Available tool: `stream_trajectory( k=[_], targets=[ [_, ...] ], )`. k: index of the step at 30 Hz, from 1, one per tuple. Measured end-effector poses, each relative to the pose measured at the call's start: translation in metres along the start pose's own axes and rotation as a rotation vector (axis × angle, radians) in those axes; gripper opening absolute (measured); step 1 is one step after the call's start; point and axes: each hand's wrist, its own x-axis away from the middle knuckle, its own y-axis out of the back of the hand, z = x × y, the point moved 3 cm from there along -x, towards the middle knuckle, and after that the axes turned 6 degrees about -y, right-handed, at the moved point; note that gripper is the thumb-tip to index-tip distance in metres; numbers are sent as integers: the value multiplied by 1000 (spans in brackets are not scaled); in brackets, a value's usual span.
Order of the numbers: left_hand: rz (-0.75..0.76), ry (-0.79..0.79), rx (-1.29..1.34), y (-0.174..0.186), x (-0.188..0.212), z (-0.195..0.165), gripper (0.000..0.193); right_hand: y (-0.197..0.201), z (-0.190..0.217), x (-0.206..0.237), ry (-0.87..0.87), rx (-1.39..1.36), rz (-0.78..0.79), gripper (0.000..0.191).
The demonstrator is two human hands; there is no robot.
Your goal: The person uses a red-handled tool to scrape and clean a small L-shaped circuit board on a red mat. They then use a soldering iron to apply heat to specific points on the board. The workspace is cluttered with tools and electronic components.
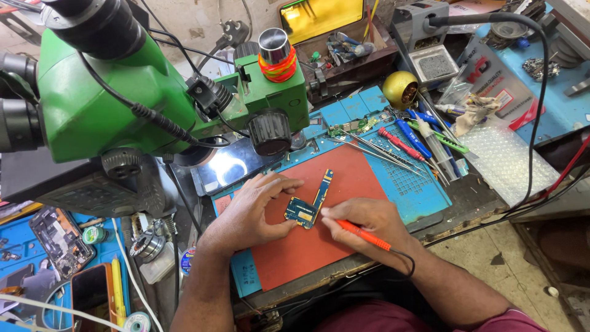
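My left hand (249,212) lies flat on the red mat (307,246), fingers open, bracing the blue circuit board (305,208) so it can't slide. My right hand (362,222) grips the orange probe (362,235) like a pen, tip at the board's edge for control.

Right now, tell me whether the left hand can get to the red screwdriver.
Probably yes. The left hand rests on the circuit board; the red screwdriver lies across open mat, though the hand would have to let go of the board.
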Motion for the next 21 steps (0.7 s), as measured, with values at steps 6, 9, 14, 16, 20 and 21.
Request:
stream_trajectory(
  k=[6, 9, 14, 16, 20, 21],
  targets=[
    [9, 7, 4, 2, -1, -1, 66, 0, 8, -1, 102, 8, -19, 20],
    [20, 12, 35, 1, -2, 1, 71, 5, 12, 0, 128, 2, -59, 20],
    [-40, -68, 86, 2, 1, 4, 78, 10, 17, 1, 129, 31, -21, 18],
    [-34, -54, 90, 1, 2, 5, 80, 11, 19, 1, 141, 35, -17, 17],
    [-32, -23, 108, 1, 0, 5, 81, 14, 20, 3, 87, 52, -33, 15],
    [-35, -17, 112, 1, 0, 5, 82, 16, 21, 4, 83, 53, -38, 15]
  ],
)
